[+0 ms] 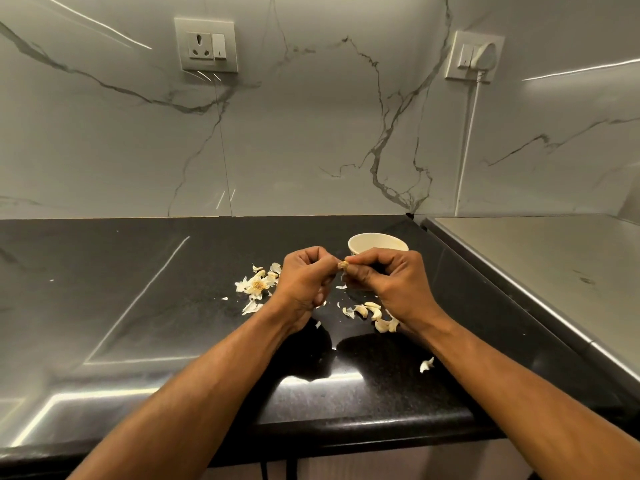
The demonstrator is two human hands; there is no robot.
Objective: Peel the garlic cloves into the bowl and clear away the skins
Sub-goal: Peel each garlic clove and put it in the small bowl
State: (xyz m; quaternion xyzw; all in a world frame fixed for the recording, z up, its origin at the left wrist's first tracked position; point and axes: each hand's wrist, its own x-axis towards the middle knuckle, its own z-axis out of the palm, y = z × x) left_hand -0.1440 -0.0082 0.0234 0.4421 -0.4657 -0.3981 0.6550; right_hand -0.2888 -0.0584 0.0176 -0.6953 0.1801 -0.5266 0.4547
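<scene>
Mid-peel, left hand [306, 278] and right hand [388, 278] pinch one clove [343, 265] at frame centre — next, likely drop it into the bowl [377, 241].

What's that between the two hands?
In the head view, a small garlic clove, pinched between left hand and right hand, before the cream bowl.

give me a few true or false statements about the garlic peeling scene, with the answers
1. Both hands, left hand and right hand, pinch one garlic clove. True.
2. The bowl sits on the steel surface at the right. False: it stands on the black counter, behind the hands.
3. Loose skins lie left of the left hand. True.
4. All cloves are in the bowl. False: several cloves lie on the counter near the right wrist.
</scene>
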